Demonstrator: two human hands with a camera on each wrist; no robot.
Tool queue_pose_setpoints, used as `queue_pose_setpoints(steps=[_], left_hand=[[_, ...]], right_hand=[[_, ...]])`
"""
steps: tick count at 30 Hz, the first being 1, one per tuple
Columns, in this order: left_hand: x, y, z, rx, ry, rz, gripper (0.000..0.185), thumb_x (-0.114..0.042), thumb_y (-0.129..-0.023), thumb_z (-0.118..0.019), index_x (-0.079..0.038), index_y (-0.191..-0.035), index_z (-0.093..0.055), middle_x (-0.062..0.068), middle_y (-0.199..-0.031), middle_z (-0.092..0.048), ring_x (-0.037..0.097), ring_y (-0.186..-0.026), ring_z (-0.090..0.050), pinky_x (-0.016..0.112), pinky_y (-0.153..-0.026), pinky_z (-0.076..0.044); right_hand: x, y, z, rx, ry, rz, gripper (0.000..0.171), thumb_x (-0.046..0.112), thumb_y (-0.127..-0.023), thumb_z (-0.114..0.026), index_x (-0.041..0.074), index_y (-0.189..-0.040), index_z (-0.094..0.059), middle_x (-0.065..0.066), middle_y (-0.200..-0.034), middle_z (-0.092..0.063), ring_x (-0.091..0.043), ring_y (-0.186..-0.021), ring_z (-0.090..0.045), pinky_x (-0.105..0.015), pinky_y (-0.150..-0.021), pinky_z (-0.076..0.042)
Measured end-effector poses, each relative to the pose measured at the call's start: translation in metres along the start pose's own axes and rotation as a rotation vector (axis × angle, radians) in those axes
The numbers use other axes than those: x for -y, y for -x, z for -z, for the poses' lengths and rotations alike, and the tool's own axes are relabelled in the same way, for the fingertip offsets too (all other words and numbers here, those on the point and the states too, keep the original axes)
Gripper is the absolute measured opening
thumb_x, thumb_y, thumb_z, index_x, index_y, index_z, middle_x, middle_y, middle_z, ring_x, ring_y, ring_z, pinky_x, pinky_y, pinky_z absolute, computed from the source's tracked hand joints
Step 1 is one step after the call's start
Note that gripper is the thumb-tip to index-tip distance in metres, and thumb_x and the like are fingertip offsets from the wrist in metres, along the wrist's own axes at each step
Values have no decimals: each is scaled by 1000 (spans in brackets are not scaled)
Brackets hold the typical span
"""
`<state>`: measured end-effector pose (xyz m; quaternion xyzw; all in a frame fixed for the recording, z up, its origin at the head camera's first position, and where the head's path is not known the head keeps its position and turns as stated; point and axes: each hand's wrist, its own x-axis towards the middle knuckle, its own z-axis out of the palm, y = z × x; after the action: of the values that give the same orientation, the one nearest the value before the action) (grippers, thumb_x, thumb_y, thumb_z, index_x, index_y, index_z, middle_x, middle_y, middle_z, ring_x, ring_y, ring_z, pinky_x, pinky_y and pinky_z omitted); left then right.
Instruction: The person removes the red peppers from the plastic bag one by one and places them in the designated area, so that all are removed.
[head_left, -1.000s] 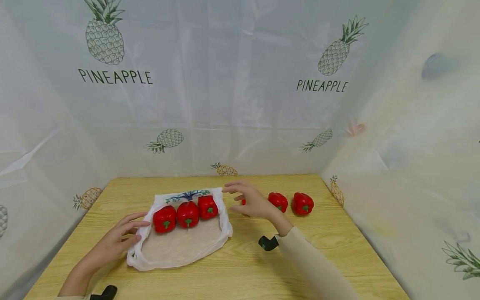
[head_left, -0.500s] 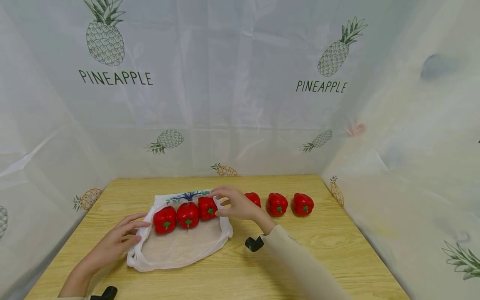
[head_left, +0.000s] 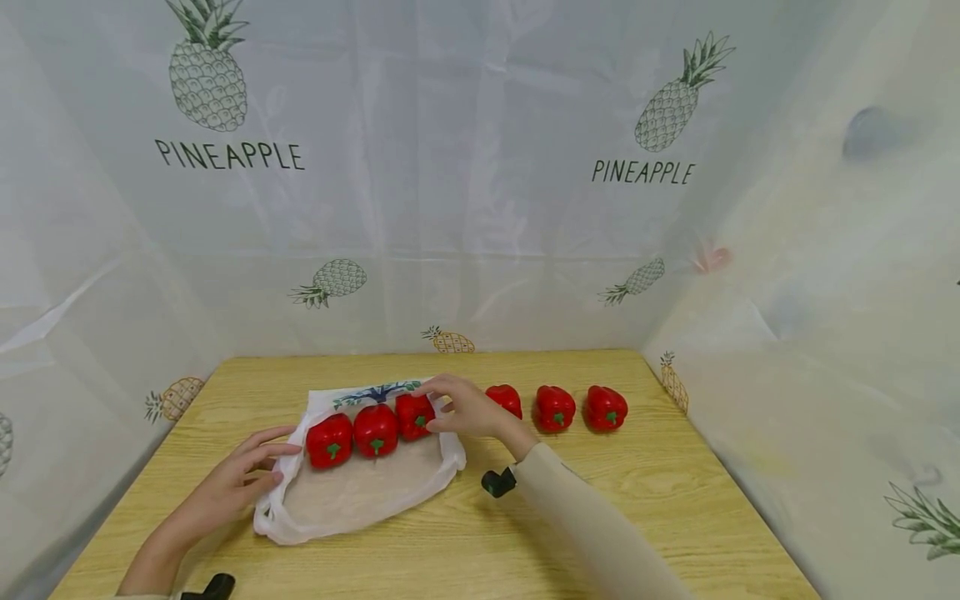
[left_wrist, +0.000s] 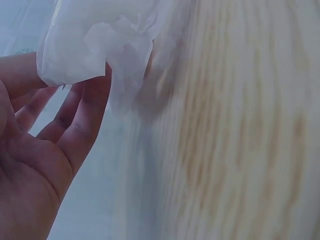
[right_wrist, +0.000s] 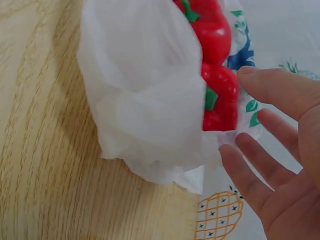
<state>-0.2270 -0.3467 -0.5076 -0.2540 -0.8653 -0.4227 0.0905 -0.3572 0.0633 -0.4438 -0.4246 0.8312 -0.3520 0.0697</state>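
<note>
A white plastic bag (head_left: 360, 500) with a blue-green tree print lies spread on the wooden table, its mouth facing me. Inside it, three red bell peppers with green stems stand in a row: the left pepper (head_left: 328, 440), the middle pepper (head_left: 376, 430) and the right pepper (head_left: 414, 416). My left hand (head_left: 232, 483) holds the bag's left edge between thumb and fingers, and the film hides some fingertips. My right hand (head_left: 468, 408) is at the bag's right edge beside the right pepper, fingers parted. In the right wrist view its fingertips (right_wrist: 231, 155) come right up to the rim.
Three more peppers stand in a row right of the bag: a partly covered pepper (head_left: 506, 400) behind my right hand, a middle one (head_left: 555, 408) and an outer one (head_left: 605, 408). A pineapple-print sheet (head_left: 420, 200) walls the table (head_left: 600, 517) at back and sides.
My right hand has moved left, from the space right of the bag to the bag's right edge, uncovering a pepper behind it. The left hand and the peppers have stayed put.
</note>
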Motion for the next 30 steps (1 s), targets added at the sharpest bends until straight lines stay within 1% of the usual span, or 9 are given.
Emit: queue_pose_setpoints(steps=[3, 6, 8, 12, 16, 19, 23, 27, 30], left_hand=[[0, 0, -1, -2, -6, -15, 38, 1, -102, -67, -11, -138, -69, 11, -157, -45, 2, -112, -55, 19, -84, -51], [0, 0, -1, -4, -6, -24, 37, 1, -102, -68, -10, -137, -69, 11, -157, -45, 2, -112, -55, 19, -84, -51], [-1, 1, -1, -5, -5, -20, 37, 1, -102, -67, -10, -137, -69, 12, -157, -45, 2, -112, -55, 19, -84, -51], [-1, 0, 0, 4, -3, 6, 36, -1, -103, -66, -11, -137, -69, 16, -158, -44, 2, -114, -55, 19, -86, -51], [-1, -1, 0, 9, 2, 35, 36, -1, -104, -66, -13, -138, -69, 16, -159, -43, 1, -115, -55, 19, -87, -51], [-2, -1, 0, 8, 2, 37, 36, -1, -104, -66, -14, -137, -69, 17, -158, -44, 1, -115, -55, 20, -87, -52], [-4, -1, 0, 12, -1, 41, 36, -2, -104, -66, -15, -138, -69, 16, -158, -43, 2, -114, -56, 20, -87, -52], [-5, -1, 1, 15, 8, 69, 35, -5, -105, -65, -15, -138, -69, 14, -159, -42, 2, -114, -57, 20, -87, -53], [-4, -1, 2, 24, 7, 69, 34, -5, -106, -64, -14, -139, -68, 16, -160, -41, 2, -115, -57, 21, -88, -53]], right_hand=[[-3, -4, -2, 5, 12, -19, 53, 5, -96, -80, 8, -146, -62, -7, -149, -59, -29, -129, -58, -34, -98, -58], [-3, -6, -5, 6, 52, -16, 52, 7, -95, -81, 10, -144, -64, -5, -149, -60, -23, -132, -57, -36, -100, -58], [-3, -8, -6, 6, 92, 1, 52, 8, -94, -82, 10, -143, -65, -5, -148, -62, -21, -131, -57, -32, -98, -57], [-3, -11, -8, 13, 156, 38, 52, 8, -93, -83, 9, -142, -65, -7, -148, -62, -24, -121, -59, -23, -89, -52], [-4, -13, -10, 20, 189, 45, 53, 8, -93, -83, 8, -143, -64, -8, -150, -61, -26, -114, -60, -24, -86, -52], [-5, -14, -12, 24, 214, 10, 54, 11, -94, -83, 11, -145, -64, -7, -150, -59, -25, -123, -57, -30, -95, -51], [-5, -15, -15, 36, 255, -48, 57, 16, -95, -83, 18, -148, -63, -6, -149, -55, -26, -134, -48, -38, -106, -46], [-4, -17, -17, 36, 277, -78, 61, 17, -93, -85, 20, -150, -62, -5, -145, -53, -26, -131, -48, -37, -104, -47], [-3, -18, -18, 39, 281, -98, 64, 17, -92, -86, 21, -151, -61, -5, -144, -52, -26, -129, -48, -35, -102, -47]])
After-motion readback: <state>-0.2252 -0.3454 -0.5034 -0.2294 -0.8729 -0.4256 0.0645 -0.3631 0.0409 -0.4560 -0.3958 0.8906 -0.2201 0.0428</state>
